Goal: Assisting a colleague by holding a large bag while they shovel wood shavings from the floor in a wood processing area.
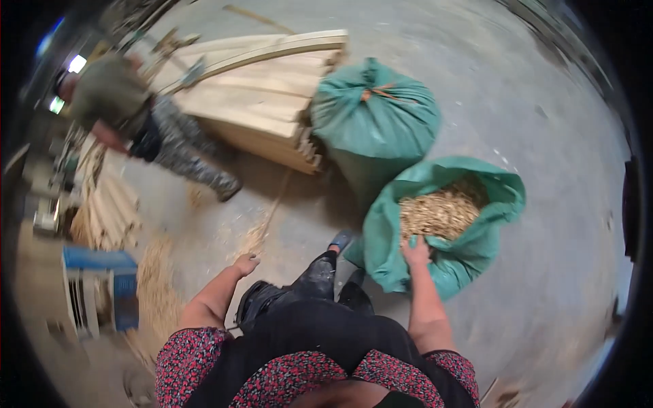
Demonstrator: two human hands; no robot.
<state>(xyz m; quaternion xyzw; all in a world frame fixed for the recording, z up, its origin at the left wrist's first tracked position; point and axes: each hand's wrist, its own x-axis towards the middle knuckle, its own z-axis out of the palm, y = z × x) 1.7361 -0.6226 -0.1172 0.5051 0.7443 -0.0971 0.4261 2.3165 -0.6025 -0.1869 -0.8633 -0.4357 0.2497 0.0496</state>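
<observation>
On the grey concrete floor [544, 136] of a woodworking shop, just right of the person's feet, stands an open green woven sack [469, 251] filled with pale wood shavings [439, 212]. The right hand [416, 253] reaches down over the near rim of this sack, its fingers pressed into the shavings and the fabric edge; the blur hides whether the fingers are closed around the cloth or merely resting on it, so the grip cannot be told. The left hand [245, 264] hangs free on the left side, fingers loosely curled, holding nothing and touching nothing, above a thin scatter of shavings on the floor.

Farther off, touching the open sack's far side, sits a second green sack [374, 115], full and tied shut at the top with a cord. To its left lies a stack of long pale wooden planks [262, 95], the ends of the boards just beside the tied sack. A thin wooden stick [275, 204] lies on the floor running from the planks toward the near left.

At the far left another person in a dull green shirt and camouflage trousers [136, 115] bends beside the planks. Near left stands a blue and white machine [98, 289] with a heap of sawdust [158, 292] beside it.
</observation>
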